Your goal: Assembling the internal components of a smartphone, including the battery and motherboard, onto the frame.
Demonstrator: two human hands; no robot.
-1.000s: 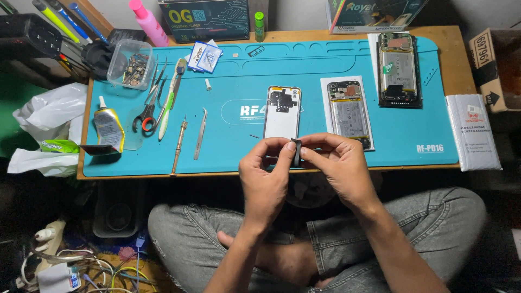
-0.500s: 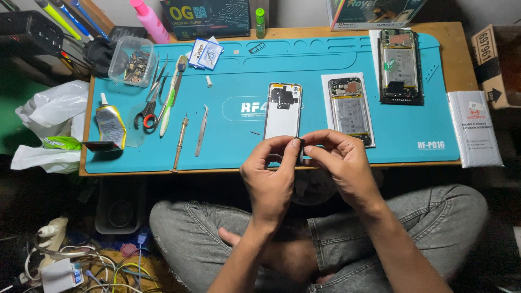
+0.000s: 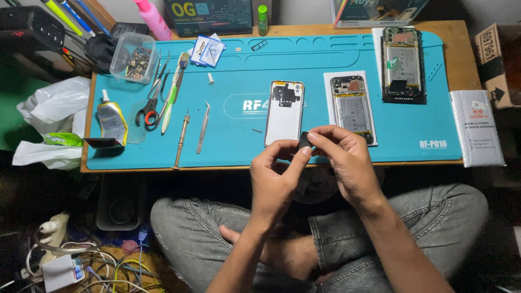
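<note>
While both hands pinch the small black part (image 3: 304,142) above the mat's (image 3: 239,146) near edge, left hand (image 3: 277,179) steadies, right hand (image 3: 347,163) peels slowly, near white back cover (image 3: 284,113)

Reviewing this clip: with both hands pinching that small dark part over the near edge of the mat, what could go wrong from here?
1. The small dark part is pinched by left hand and right hand near the blue mat's near edge; a slip might send it into the lap or the cables below.
2. The white phone back lies right under the hands and could get nudged.
</note>
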